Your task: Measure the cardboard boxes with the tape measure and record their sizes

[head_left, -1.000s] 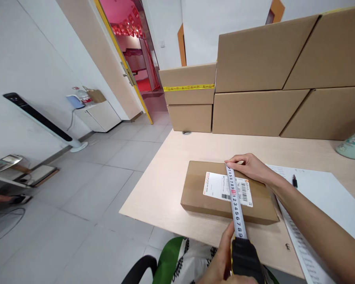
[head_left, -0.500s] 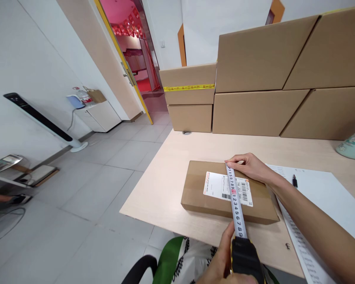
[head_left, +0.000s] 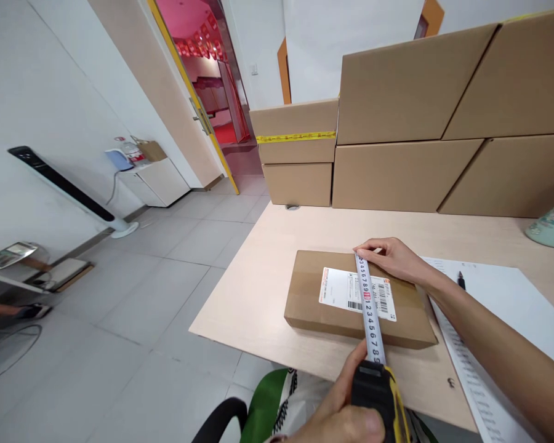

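A flat brown cardboard box [head_left: 305, 295] with a white shipping label [head_left: 335, 288] lies on the table [head_left: 240, 289]. Across its top, from far edge to near edge, runs the extended blade of a tape measure [head_left: 373, 391]. My left hand [head_left: 339, 409] grips the black and yellow case just off the table's near edge. At the box's far edge, my right hand [head_left: 390, 255] pinches the blade's end between thumb and fingers. The blade crosses the label and hides part of it.
Large cardboard boxes [head_left: 406, 175] are stacked along the table's back. Paper sheets [head_left: 512, 307] with a black pen [head_left: 461, 280] lie right of the box, partly under my forearm. A pale green container [head_left: 551, 224] stands at the right edge. Tiled floor [head_left: 166, 295] spreads to the left.
The tape measure's case has rotated in my left hand, showing more of its yellow side, and has come slightly nearer the box. My right hand stays at the far edge.
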Motion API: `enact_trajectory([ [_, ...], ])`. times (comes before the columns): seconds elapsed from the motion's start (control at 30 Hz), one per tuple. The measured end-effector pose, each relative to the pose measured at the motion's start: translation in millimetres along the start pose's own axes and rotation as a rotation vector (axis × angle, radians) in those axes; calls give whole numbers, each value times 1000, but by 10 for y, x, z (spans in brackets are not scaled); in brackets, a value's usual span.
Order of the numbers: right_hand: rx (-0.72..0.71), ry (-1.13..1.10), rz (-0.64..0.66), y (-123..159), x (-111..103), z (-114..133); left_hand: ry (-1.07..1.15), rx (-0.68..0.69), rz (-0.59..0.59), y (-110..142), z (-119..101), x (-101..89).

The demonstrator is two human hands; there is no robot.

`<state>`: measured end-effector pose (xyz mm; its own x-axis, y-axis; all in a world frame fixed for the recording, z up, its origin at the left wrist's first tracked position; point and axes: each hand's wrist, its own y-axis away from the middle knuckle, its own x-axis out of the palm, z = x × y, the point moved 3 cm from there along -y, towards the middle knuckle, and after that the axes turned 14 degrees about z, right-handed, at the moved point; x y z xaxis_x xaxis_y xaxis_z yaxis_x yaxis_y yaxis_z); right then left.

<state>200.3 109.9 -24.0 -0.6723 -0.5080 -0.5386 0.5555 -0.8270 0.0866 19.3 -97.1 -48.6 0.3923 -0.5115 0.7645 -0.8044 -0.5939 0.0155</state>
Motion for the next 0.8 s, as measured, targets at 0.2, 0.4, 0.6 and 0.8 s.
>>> enact_trajectory([
  [0.2,-84,81,-334,451,-332,240,35,144,-126,244,-226,-123],
  [0.4,152,306,-430,1387,-141,-26,-83,411,-759,762,-578,-447],
  [0.6,214,379,-395,1824,627,-537,-128,651,-613,827,-564,-655],
  [0.8,225,314,-362,1807,976,-530,-56,669,-499,593,-626,-672],
])
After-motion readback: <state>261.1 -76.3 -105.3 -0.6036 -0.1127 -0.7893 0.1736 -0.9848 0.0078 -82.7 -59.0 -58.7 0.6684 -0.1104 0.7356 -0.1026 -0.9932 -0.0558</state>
